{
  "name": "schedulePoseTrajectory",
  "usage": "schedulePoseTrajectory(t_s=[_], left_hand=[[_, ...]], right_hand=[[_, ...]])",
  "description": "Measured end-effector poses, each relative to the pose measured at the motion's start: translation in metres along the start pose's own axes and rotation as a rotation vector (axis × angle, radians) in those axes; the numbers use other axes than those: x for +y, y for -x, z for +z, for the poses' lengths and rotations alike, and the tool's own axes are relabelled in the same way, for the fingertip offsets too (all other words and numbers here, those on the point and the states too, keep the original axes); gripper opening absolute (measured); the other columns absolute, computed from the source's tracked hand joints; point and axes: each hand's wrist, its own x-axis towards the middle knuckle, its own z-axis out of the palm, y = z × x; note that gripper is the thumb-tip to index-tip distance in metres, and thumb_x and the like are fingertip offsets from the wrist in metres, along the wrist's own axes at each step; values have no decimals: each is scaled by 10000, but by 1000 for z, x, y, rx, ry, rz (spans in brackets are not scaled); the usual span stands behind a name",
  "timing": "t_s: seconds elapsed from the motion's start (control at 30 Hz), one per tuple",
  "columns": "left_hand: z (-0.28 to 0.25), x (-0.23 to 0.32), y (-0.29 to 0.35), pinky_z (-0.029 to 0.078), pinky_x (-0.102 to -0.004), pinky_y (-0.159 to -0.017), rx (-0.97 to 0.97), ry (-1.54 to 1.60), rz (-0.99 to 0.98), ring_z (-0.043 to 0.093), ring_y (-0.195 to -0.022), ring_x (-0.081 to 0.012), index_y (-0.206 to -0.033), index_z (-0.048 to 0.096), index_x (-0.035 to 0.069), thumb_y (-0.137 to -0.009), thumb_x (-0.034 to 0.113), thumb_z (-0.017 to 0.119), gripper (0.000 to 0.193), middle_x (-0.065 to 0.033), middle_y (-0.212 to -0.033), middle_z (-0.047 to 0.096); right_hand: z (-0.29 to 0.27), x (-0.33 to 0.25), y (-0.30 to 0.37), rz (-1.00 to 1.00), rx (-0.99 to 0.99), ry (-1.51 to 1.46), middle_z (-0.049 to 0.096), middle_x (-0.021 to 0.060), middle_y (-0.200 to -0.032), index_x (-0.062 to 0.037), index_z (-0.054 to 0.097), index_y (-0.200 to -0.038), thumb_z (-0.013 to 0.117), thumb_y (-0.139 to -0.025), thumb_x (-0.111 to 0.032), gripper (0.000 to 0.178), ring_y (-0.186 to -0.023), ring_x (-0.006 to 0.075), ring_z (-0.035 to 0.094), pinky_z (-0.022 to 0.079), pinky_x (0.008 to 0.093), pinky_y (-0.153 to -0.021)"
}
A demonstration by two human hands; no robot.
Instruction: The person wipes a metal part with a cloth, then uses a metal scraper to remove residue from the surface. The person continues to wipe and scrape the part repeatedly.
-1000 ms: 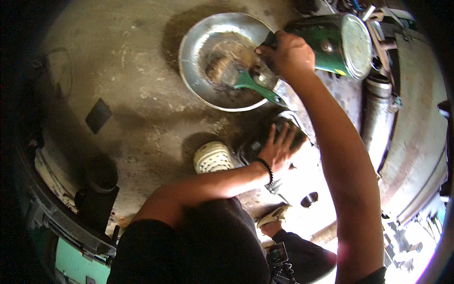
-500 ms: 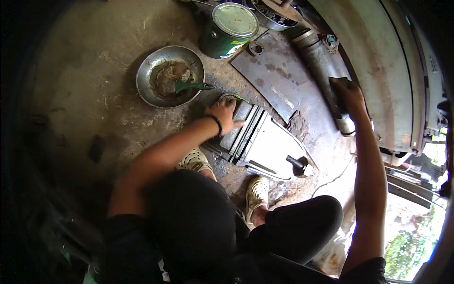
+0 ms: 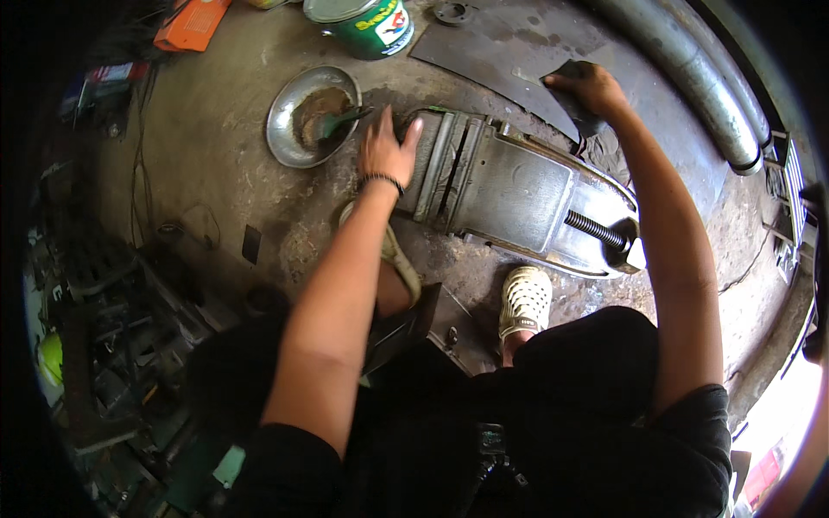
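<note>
A heavy grey metal vise [image 3: 518,186] lies on the floor in front of me, with a threaded screw [image 3: 596,229] at its right end. My left hand [image 3: 387,151] is at the vise's left end, fingers stretched and apart, holding nothing. Whether its palm touches the metal I cannot tell. Above the far right side of the vise, my right hand [image 3: 596,91] grips a thin dark sheet [image 3: 574,104] that hangs down from the fingers; its material is unclear. Left of the vise sits a round metal bowl [image 3: 278,129] with brown muddy contents and a green-handled brush [image 3: 332,123].
A green bucket [image 3: 367,30] stands beyond the bowl. Behind the vise lies a flat metal plate [image 3: 484,52] with a ring-shaped part [image 3: 455,13] on it. Large metal pipes [image 3: 708,95] lie at the far right. Cluttered metal parts [image 3: 121,380] fill the left side.
The view has shifted. My right hand has left the metal pipe and come in toward the vise, still gripping the dark sheet. My left hand's fingers have straightened at the vise's end.
</note>
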Motion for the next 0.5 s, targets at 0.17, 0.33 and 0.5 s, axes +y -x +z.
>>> schedulePoseTrajectory(t_s=[0.17, 0.33, 0.5], left_hand=[[70, -27, 46, 387, -511, -1128, 360, 140, -40, 466, -1358, -466, -1508, 454, 56, -1027, 483, 523, 647, -278, -1490, 482], [63, -24, 48, 410, -506, -1094, 376, 141, 7, 513, -1313, -443, -1388, 554, 13, -1061, 362, 498, 481, -249, -1435, 533], [55, -19, 46, 429, -532, -1066, 325, 127, 69, 527, -1294, -447, -1348, 594, 3, -1067, 302, 485, 424, -253, -1427, 538]], right_hand=[[43, 24, -8, -76, 40, 89, 709, 268, -1143, 30, 671, -1206, 798, -713, -696, 887, -1092, 410, 687, 526, 473, -973], [72, 9, -23, -96, -210, 122, 703, 250, -1167, -13, 653, -1260, 836, -715, -627, 841, -1119, 381, 680, 535, 455, -976], [110, -35, -44, -253, -340, 111, 679, 210, -1240, -71, 646, -1265, 814, -769, -576, 728, -1206, 390, 624, 497, 458, -1034]])
